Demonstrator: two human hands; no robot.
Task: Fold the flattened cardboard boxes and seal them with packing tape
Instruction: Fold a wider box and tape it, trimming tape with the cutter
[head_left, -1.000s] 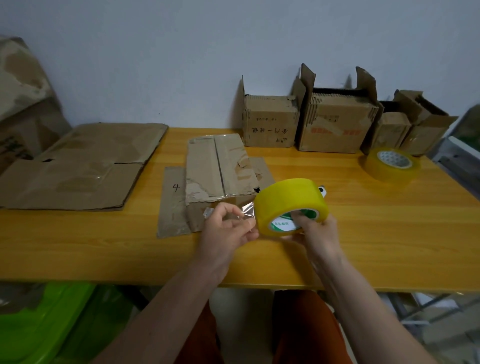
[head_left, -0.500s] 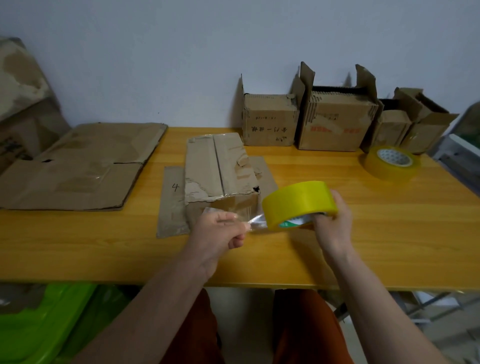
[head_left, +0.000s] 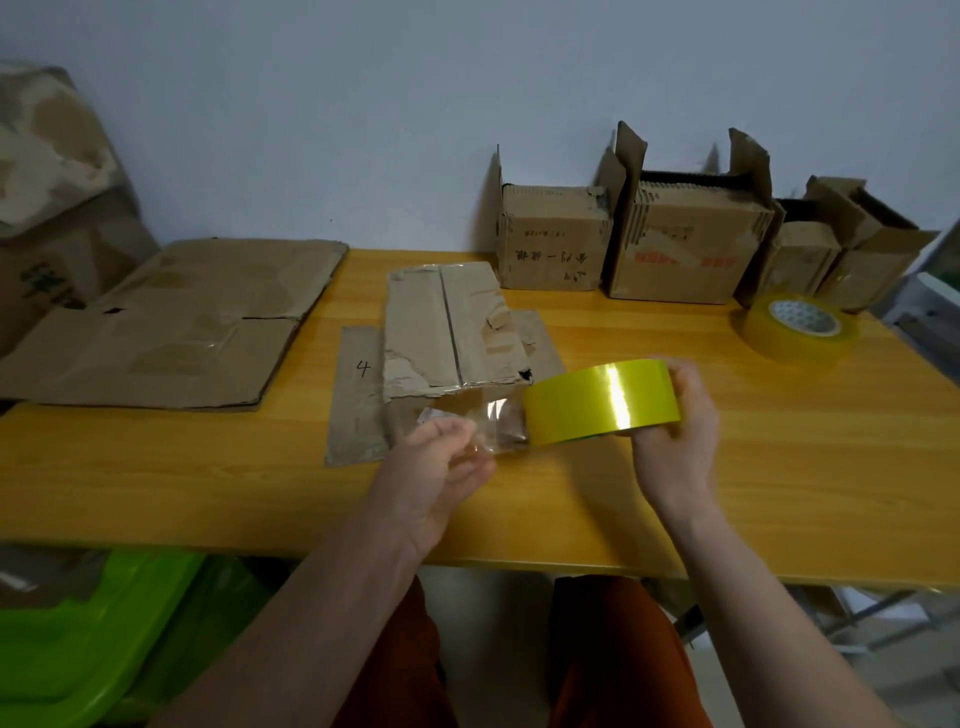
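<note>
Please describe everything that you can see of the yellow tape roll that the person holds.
The tape roll is a wide ring of glossy yellow packing tape with a bright glare stripe across its outer face. It is held above the table, its curved side toward the camera, so its core is hidden. The right hand grips its right end. A clear strip is pulled from its left side to the left hand, which pinches the free end, in front of the folded box.

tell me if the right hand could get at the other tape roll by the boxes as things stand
Probably not at once: the right hand grips a tape roll, its strip pinched by the left hand. The path to the spare roll looks clear.
</note>
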